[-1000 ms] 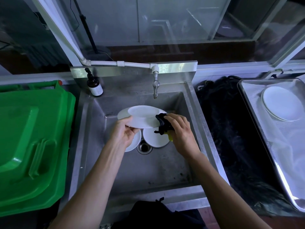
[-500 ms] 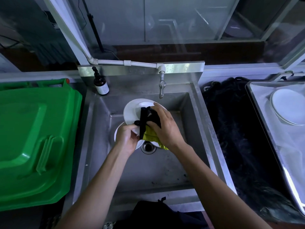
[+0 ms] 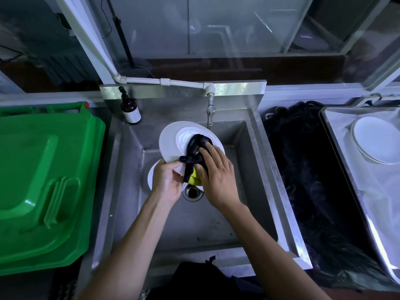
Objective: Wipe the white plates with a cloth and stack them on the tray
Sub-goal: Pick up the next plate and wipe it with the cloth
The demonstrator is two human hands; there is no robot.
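The wiping step is in hand. Over the steel sink (image 3: 249, 169), the left hand (image 3: 166, 182) grips the near rim of a white plate (image 3: 173, 144), thumb on its face and the other fingers hidden behind it, holding it tilted up toward the camera. The right hand (image 3: 216, 176) lies with fingers fairly straight and together, pressing a dark cloth (image 3: 198, 146) against the plate's right half; a yellow-green patch of that cloth (or of a pad folded into it, it is hard to say which) shows just beneath the palm. A loose dark strip of cloth hangs down between the two hands.

Under the hands, by the drain (image 3: 192, 191), the edge of at least one more white plate (image 3: 151, 176) shows on the sink floor, so the job is likely partway through. Well off to the right, past a heap of dark netting (image 3: 303, 169), the metal tray (image 3: 337, 148) already carries a small stack of white plates (image 3: 376, 139).

Judging from this, the left part of the plate's face awaits the cloth. The next move calls for sweeping across it while the left hand keeps the rim steady, then a long carry rightward to set the plate squarely on the stack.
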